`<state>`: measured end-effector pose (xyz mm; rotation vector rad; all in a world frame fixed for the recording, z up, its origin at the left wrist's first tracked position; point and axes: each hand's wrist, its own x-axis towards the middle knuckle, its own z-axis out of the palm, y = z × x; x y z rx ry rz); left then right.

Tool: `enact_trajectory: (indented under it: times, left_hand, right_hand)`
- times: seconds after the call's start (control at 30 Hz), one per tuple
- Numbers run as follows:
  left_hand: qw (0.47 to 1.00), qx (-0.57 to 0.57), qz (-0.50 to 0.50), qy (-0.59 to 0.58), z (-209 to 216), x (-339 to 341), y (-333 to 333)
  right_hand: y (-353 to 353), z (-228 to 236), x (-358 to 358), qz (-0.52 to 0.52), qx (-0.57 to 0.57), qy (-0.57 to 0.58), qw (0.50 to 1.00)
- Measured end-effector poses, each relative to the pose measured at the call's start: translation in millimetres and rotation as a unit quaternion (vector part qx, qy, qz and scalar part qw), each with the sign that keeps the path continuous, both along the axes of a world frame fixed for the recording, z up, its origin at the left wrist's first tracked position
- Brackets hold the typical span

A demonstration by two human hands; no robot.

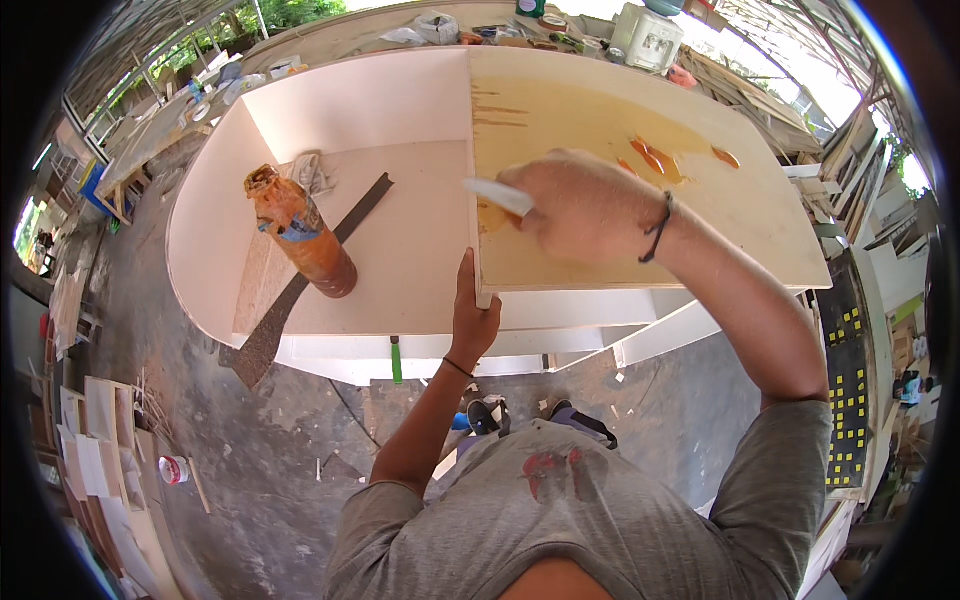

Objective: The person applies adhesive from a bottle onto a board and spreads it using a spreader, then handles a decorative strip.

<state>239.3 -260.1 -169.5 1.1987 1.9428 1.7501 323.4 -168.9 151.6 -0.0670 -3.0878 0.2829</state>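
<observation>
My right hand is closed round a pale, flat spreader, slightly blurred, over the left side of a wooden panel. A thin amber coat of what looks like glue covers much of that panel, with thicker orange blobs to the right. My left hand grips the panel's near left corner, one finger lying up along its edge. Left of it, an orange-stained bottle with a crusted, cut-off top stands in a white open cabinet. A long, dark tapered strip lies beside the bottle, overhanging the cabinet's near edge.
A crumpled rag lies behind the bottle. A green-handled tool hangs at the cabinet's near edge. Beyond stands a cluttered workbench with a white water dispenser. Boards and a small tub are at the lower left.
</observation>
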Motion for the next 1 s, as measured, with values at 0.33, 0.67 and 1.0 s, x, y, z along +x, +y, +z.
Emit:
enact_trajectory:
  times: [0.33, 0.67, 1.0]
  left_hand:
    - [0.993, -0.040, -0.098, -0.058, -23, -6, -8]
    - [0.999, -0.027, 0.039, -0.020, -7, -2, -1]
    - [0.995, 0.028, 0.085, -0.038, 5, 2, -9]
  right_hand:
    - [-68, 22, 18, 0.087, -0.011, -0.100, 0.991]
    - [135, 27, 48, -0.162, 0.081, 0.079, 0.980]
    - [165, 17, 77, -0.143, 0.064, 0.063, 0.986]
